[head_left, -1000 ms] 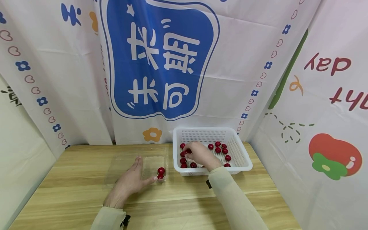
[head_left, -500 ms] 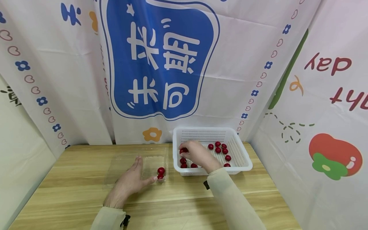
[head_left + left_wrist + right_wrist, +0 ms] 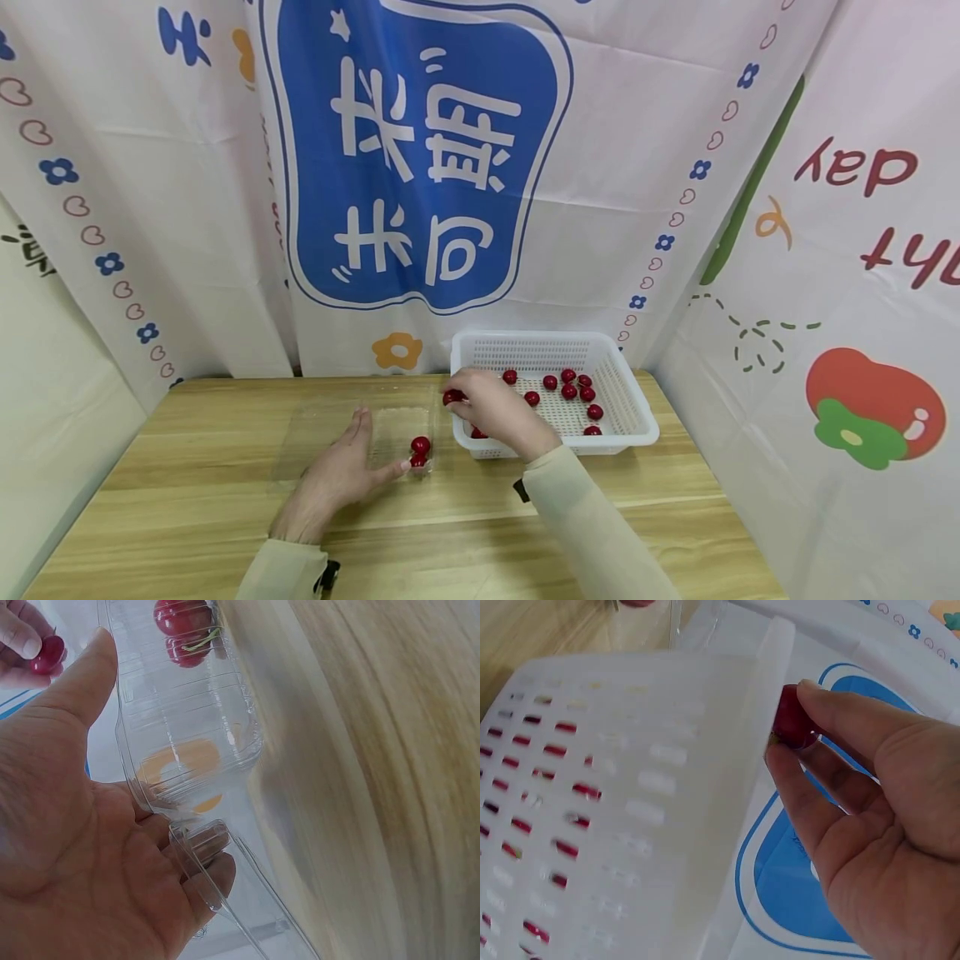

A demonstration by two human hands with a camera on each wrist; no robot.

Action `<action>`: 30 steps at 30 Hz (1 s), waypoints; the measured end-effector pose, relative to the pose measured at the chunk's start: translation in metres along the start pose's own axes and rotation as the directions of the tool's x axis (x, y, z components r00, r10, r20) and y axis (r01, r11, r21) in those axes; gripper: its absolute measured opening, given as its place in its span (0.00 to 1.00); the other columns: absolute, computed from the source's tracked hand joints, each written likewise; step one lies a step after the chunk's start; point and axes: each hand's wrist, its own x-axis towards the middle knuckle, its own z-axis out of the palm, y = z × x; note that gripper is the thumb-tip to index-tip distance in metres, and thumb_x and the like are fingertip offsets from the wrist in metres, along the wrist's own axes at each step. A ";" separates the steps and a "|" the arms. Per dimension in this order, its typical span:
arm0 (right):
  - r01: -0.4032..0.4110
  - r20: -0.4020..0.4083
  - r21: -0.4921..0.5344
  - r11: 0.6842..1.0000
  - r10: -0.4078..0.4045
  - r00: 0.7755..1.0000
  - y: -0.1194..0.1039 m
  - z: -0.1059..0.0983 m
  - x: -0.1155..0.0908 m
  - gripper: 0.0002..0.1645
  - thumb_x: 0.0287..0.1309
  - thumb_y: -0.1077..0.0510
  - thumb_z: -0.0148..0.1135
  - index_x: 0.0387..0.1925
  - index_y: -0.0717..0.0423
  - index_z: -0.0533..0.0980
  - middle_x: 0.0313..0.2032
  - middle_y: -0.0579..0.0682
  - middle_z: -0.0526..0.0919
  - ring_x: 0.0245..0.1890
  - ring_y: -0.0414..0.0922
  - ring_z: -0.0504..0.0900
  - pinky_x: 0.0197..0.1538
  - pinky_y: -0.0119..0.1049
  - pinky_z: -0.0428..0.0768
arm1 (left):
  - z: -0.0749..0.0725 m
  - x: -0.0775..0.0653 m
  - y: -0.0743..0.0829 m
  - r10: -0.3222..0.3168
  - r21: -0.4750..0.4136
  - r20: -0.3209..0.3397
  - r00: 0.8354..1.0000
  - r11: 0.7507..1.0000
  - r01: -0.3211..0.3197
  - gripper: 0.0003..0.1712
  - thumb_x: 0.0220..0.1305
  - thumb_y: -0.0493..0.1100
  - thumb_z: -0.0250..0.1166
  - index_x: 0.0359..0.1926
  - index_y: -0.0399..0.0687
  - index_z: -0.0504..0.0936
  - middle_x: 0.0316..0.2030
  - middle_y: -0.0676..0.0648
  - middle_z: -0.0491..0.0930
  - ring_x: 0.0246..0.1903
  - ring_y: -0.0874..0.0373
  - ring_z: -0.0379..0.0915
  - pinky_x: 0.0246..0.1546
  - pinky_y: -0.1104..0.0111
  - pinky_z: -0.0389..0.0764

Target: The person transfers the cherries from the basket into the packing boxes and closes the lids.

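My right hand (image 3: 501, 412) pinches a dark red cherry (image 3: 795, 718) between thumb and fingers, just over the left rim of a white perforated basket (image 3: 643, 432). Several more cherries (image 3: 569, 391) lie scattered on the basket floor; my hand and forearm partly hide the left side. To the left, an opened clear plastic clamshell box (image 3: 401, 415) lies on the table, with a few cherries (image 3: 421, 447) in its front right corner. My left hand (image 3: 339, 477) rests against the box, thumb stretched toward those cherries and fingers by the hinge, touching the plastic (image 3: 196, 864).
The wooden table (image 3: 450, 542) backs onto a white printed curtain (image 3: 615, 108) right behind the basket. Another printed sheet (image 3: 847, 467) borders the right side. The clamshell's flat lid (image 3: 300, 442) spreads left, partly beneath my left hand.
My right hand has moved left from inside the basket to its left rim, bringing a cherry along and uncovering other cherries behind it. The left hand and the box have stayed put.
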 end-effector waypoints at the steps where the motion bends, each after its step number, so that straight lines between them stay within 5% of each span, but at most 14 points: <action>1: 0.007 0.002 -0.006 1.000 -0.007 1.000 -0.002 0.001 0.001 0.16 0.83 0.60 0.73 0.65 0.56 0.91 0.59 0.52 0.97 0.64 0.51 0.94 0.73 0.47 0.91 | 0.000 0.000 0.000 0.000 0.001 0.000 1.000 1.000 0.000 0.80 0.76 0.76 0.75 0.93 0.23 0.39 0.93 0.21 0.40 0.87 0.17 0.57 0.83 0.27 0.73; 17: 0.042 0.081 -0.121 0.992 -0.033 0.996 -0.021 0.029 0.025 0.17 0.82 0.59 0.75 0.67 0.54 0.91 0.65 0.48 0.95 0.64 0.45 0.94 0.72 0.36 0.90 | 0.000 0.000 -0.002 -0.017 -0.019 0.018 1.000 1.000 0.018 0.79 0.77 0.75 0.75 0.94 0.25 0.38 0.93 0.23 0.38 0.88 0.17 0.55 0.85 0.25 0.70; 30: 0.114 0.131 -0.381 0.918 -0.068 0.989 -0.032 0.052 0.039 0.10 0.81 0.59 0.76 0.56 0.47 0.94 0.52 0.41 0.97 0.51 0.38 0.95 0.56 0.29 0.92 | 0.000 0.000 -0.003 0.000 -0.024 0.021 1.000 1.000 0.000 0.78 0.78 0.73 0.75 0.93 0.24 0.38 0.94 0.23 0.38 0.90 0.19 0.51 0.88 0.27 0.66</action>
